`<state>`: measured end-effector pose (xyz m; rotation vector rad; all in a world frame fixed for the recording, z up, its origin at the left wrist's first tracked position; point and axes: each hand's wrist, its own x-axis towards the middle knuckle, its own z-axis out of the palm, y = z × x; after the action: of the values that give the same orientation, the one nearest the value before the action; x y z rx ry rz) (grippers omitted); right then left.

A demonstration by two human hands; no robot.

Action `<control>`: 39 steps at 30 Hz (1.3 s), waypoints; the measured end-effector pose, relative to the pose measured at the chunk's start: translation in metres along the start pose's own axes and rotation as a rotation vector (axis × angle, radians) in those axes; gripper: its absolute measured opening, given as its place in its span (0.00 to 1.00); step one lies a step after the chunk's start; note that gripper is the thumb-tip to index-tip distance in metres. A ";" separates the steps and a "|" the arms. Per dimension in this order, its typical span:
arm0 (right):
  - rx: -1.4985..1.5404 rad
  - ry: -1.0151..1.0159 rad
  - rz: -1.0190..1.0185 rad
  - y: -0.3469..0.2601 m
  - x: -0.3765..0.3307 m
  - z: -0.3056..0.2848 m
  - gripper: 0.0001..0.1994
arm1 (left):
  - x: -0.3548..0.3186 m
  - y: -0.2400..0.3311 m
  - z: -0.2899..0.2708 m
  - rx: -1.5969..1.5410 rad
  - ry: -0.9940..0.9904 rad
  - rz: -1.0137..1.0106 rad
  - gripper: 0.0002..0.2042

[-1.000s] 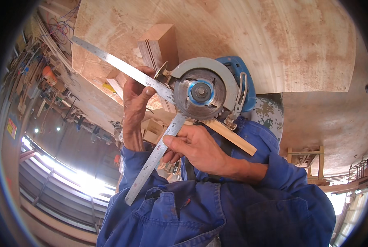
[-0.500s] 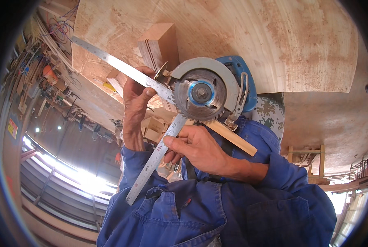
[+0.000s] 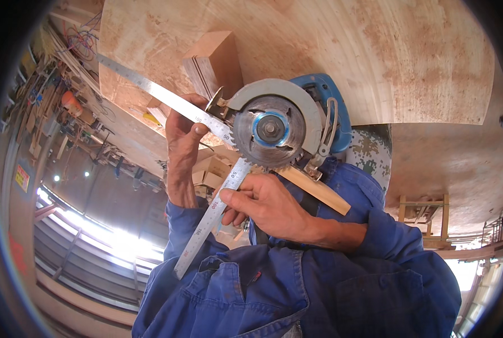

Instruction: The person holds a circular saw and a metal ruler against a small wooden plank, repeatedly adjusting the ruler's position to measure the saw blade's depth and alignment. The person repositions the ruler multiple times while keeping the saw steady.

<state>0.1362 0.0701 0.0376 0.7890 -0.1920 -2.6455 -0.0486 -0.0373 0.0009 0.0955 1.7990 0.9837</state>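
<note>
A circular saw with a blue body [image 3: 334, 107] and grey guard [image 3: 271, 87] shows its toothed blade [image 3: 293, 141] face up toward me. Against the blade lies a steel square [image 3: 206, 222], its two marked legs spreading left from the teeth; its corner is hidden by the blade. My left hand [image 3: 182, 149] is closed on the upper leg, thumb on top, close to the saw's metal base. Thumb and fingers of my right hand [image 3: 274, 205] pinch the lower leg, just below the teeth. Beneath the blade's lower side a wooden strip [image 3: 313, 190] sticks out, next to my right wrist.
A large plywood sheet [image 3: 386, 62] spreads beyond the saw, with a stack of wood blocks [image 3: 212, 62] on it. Cardboard boxes [image 3: 209, 169] lie below, between my arms. Timber and an orange bucket [image 3: 71, 104] stand at the left, a wooden frame [image 3: 424, 217] at the right.
The saw and the wood blocks sit slightly further left in view. Both hands keep their hold on the square, which stays against the blade.
</note>
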 end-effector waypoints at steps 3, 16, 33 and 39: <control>0.006 0.005 -0.005 0.000 0.000 0.001 0.14 | -0.001 0.002 0.002 0.004 0.012 0.004 0.31; -0.018 -0.004 -0.037 -0.003 0.001 -0.001 0.15 | -0.001 0.007 0.005 0.013 0.018 0.000 0.31; -0.048 -0.024 0.014 -0.004 0.001 0.000 0.15 | -0.002 0.000 -0.009 0.007 -0.018 -0.065 0.26; -0.002 -0.025 0.032 0.000 0.003 -0.003 0.14 | -0.002 0.006 -0.005 -0.006 -0.011 -0.087 0.27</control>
<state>0.1355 0.0686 0.0340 0.7460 -0.2069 -2.6264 -0.0536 -0.0367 0.0073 0.0193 1.7753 0.9247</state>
